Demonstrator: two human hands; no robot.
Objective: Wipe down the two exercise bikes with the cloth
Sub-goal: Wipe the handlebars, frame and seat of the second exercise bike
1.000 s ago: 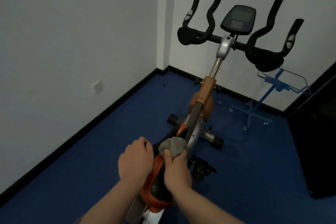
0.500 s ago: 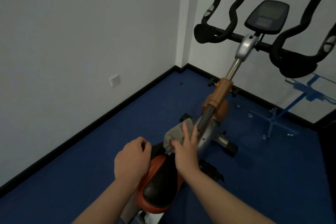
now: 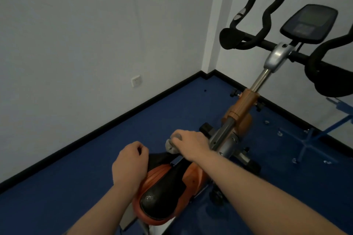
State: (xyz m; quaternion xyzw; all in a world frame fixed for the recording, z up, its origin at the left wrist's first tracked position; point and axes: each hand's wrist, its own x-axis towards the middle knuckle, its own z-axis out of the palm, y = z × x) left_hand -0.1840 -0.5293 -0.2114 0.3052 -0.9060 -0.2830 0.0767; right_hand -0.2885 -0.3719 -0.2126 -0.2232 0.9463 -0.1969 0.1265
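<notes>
Saddle [image 3: 162, 192] between hands, blue stand [image 3: 313, 135] beside bike [image 3: 238, 112]

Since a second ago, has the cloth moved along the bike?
Yes. The right hand has carried the grey cloth off the frame tube and across to the left, just past the nose of the saddle.
</notes>
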